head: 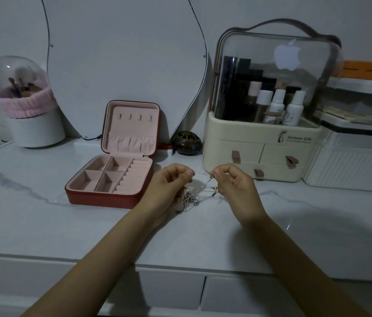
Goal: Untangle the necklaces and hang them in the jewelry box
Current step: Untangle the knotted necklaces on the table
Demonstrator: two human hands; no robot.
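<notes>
A tangle of thin silver necklaces (197, 191) hangs between my two hands just above the white marble tabletop (43, 225). My left hand (169, 186) pinches one chain near its top, with the knotted bunch dangling under its palm. My right hand (235, 184) pinches the other end of that chain, and a short strand is stretched between the fingertips. The red jewelry box (112, 179) stands open to the left of my hands, with pink lining, several hooks in its upright lid and empty compartments in its base.
A cream cosmetics organiser (262, 154) with a clear dome and bottles stands right behind my right hand. A curved mirror (123, 53) leans at the back, a small dark pot (187, 143) beside it. A brush holder (31, 120) sits far left. Drawers lie below the front edge.
</notes>
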